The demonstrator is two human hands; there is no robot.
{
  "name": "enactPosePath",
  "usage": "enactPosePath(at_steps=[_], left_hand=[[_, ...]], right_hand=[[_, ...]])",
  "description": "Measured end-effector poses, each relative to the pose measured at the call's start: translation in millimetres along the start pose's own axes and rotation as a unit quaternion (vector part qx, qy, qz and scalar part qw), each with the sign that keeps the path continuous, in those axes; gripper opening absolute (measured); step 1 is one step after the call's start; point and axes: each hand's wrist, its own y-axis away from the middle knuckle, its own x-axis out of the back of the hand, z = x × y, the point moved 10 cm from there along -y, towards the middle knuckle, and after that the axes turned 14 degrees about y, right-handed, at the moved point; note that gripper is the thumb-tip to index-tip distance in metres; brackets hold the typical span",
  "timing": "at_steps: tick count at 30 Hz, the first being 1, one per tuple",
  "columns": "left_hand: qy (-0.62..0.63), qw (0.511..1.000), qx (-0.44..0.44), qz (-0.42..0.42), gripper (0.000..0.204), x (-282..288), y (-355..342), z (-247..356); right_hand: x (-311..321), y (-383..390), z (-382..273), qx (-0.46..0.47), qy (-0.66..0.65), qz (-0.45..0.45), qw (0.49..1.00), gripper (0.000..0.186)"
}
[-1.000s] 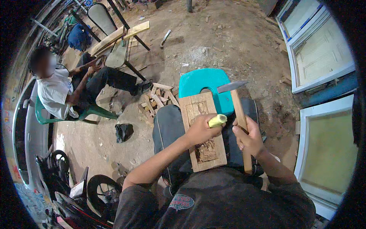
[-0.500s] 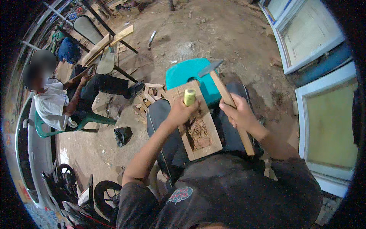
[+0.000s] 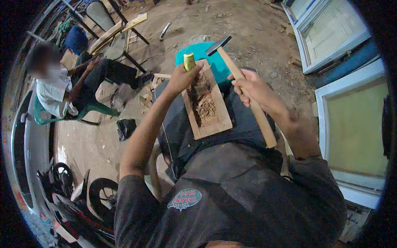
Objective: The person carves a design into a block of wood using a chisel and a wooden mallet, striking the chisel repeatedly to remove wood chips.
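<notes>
A rectangular wooden block [image 3: 223, 115] lies across my lap, its hollow partly filled with loose wood chips [image 3: 206, 108]. My left hand [image 3: 182, 78] is closed around a chisel with a yellow-green handle [image 3: 189, 61], over the far left part of the block. The chisel's blade is hidden by the hand. My right hand [image 3: 254, 89] grips the wooden handle of a hammer [image 3: 261, 118], to the right of the block. Dark metal forms the hammer's head [image 3: 218, 45], raised beyond the block's far end and apart from the chisel.
Past my knees is a turquoise plastic seat [image 3: 190, 51]. Wood offcuts [image 3: 145, 99] lie on the ground at left. A person in a white shirt [image 3: 51, 97] sits on a green chair [image 3: 93, 108]. Framed panels [image 3: 351, 128] stand at right; a motorcycle [image 3: 101, 198] is at lower left.
My left hand has shifted toward the block's far end and the chisel handle leans more to the left. The hammer's head has turned, and my right fingers sit looser. The whole view has shifted.
</notes>
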Motion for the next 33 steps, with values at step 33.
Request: enactPosePath(at_steps=[33], left_hand=[[0.171,0.976,-0.132,-0.009,0.029,-6.1,19.5,27.6]], right_hand=[[1.5,8.0,10.3,0.058,0.126,-0.007,0.990,0.027]])
